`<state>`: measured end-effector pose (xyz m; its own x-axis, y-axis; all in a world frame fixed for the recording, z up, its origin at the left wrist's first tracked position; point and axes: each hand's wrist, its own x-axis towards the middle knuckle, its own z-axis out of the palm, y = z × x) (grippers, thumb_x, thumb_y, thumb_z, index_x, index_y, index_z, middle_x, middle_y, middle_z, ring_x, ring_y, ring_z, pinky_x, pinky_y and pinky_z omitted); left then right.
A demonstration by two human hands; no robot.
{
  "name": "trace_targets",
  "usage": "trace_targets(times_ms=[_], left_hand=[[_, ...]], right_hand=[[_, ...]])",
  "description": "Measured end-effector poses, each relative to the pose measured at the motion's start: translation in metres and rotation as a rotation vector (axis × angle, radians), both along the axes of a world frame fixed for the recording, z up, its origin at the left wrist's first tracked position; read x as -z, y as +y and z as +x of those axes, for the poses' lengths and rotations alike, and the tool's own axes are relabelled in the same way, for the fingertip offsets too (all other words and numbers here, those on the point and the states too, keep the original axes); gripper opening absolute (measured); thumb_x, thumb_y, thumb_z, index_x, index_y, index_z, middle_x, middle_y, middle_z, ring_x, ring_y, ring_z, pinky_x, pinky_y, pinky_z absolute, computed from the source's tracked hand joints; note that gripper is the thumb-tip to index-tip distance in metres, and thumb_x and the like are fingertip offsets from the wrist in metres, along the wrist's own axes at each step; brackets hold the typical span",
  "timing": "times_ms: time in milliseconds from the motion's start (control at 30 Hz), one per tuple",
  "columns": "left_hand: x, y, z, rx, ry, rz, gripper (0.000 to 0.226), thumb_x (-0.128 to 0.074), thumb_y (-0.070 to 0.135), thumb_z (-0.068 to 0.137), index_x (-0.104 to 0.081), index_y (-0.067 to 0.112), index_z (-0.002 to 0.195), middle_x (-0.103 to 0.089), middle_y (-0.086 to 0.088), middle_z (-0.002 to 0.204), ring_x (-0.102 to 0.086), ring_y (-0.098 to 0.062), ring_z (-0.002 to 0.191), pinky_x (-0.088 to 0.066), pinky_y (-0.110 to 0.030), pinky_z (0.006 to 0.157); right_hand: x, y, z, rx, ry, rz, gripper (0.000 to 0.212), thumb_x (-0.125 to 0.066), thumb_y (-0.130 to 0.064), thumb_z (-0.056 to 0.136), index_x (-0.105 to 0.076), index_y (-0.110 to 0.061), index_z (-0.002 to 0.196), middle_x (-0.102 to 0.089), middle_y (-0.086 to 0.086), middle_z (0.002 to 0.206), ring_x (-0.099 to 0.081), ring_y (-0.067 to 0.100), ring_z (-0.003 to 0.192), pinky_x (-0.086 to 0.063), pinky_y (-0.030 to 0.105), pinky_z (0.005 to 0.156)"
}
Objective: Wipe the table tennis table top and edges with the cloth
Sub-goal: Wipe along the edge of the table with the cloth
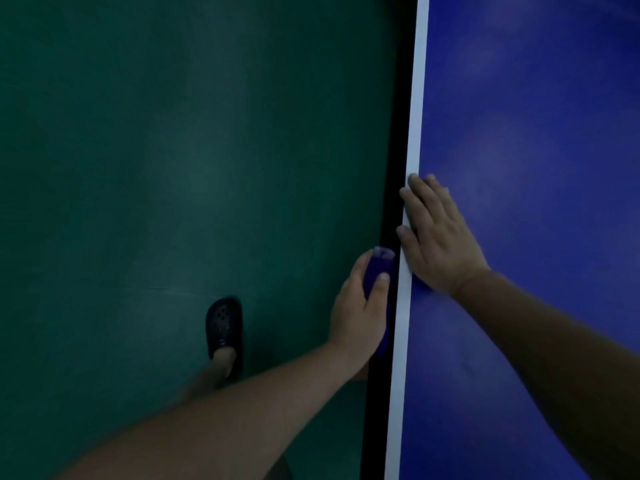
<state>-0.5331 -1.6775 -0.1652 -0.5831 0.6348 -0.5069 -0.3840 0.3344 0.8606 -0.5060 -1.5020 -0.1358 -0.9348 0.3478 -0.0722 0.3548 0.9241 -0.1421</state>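
Head view looks down on the blue table tennis worktop (536,133) with its white border line (414,143) and black side edge (389,216). The left hand (360,313) grasps a folded purple cloth (375,271), pressing it against that edge. The right hand (436,233) lies flat and released on the top, fingers straight. Soft and light, the cloth likely bunches and slips; it is best held folded with fingers wrapped over its back. A dark perforated clog (223,323) stands on the green floor (173,168).
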Motion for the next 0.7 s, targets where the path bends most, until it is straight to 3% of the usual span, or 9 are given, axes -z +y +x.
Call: trace_targets(times_ms=[67,200,300,467,567,700], left_hand=[[0.003,0.024,-0.024,-0.014,0.042,-0.03,0.042,-0.044,0.04,0.103,-0.041,0.037,0.144,-0.057,0.01,0.136,-0.054,-0.008,0.122,-0.042,-0.032,0.105],[0.013,0.069,-0.064,-0.027,0.037,-0.054,0.042,-0.045,0.04,0.102,-0.041,0.038,0.144,-0.061,0.006,0.131,-0.059,-0.014,0.115,-0.046,-0.034,0.102],[0.01,0.065,-0.058,-0.062,0.028,-0.033,0.048,-0.045,0.05,0.096,-0.04,0.041,0.143,-0.057,0.014,0.137,-0.055,-0.005,0.123,-0.043,-0.035,0.108],[-0.023,0.028,-0.029,-0.008,-0.038,0.03,0.045,-0.046,0.054,0.092,-0.033,0.062,0.135,-0.049,0.031,0.137,-0.047,0.013,0.123,-0.04,-0.019,0.105],[-0.021,0.042,-0.042,-0.025,-0.066,-0.002,0.048,-0.046,0.052,0.093,-0.038,0.048,0.14,-0.055,0.025,0.132,-0.053,0.009,0.117,-0.045,-0.026,0.103],[-0.014,0.095,-0.095,-0.045,0.016,-0.033,0.038,-0.047,0.041,0.101,-0.043,0.04,0.139,-0.062,0.019,0.122,-0.059,0.0,0.106,-0.046,-0.023,0.094]], right_hand=[[0.007,-0.001,-0.001,0.016,0.055,-0.023,0.055,-0.033,-0.027,0.104,-0.033,0.002,0.151,-0.026,0.017,0.161,-0.019,0.033,0.151,-0.014,0.047,0.124],[0.01,0.0,0.003,0.051,0.088,-0.031,0.055,-0.036,-0.024,0.102,-0.035,-0.001,0.151,-0.028,0.014,0.161,-0.019,0.03,0.152,-0.01,0.046,0.125],[0.006,0.0,0.001,0.096,0.082,0.011,0.054,-0.036,-0.027,0.1,-0.04,-0.005,0.149,-0.032,0.014,0.159,-0.021,0.03,0.151,-0.009,0.052,0.124],[0.003,0.002,0.0,0.104,0.052,0.001,0.054,-0.033,-0.029,0.1,-0.041,-0.007,0.15,-0.031,0.012,0.16,-0.023,0.029,0.15,-0.012,0.053,0.122],[0.002,0.001,-0.001,0.107,0.041,-0.003,0.053,-0.033,-0.029,0.101,-0.039,-0.009,0.15,-0.031,0.011,0.16,-0.022,0.029,0.15,-0.013,0.052,0.123],[0.003,0.002,-0.001,0.1,0.049,-0.003,0.053,-0.036,-0.025,0.099,-0.041,-0.009,0.149,-0.033,0.012,0.159,-0.024,0.03,0.15,-0.015,0.053,0.122]])
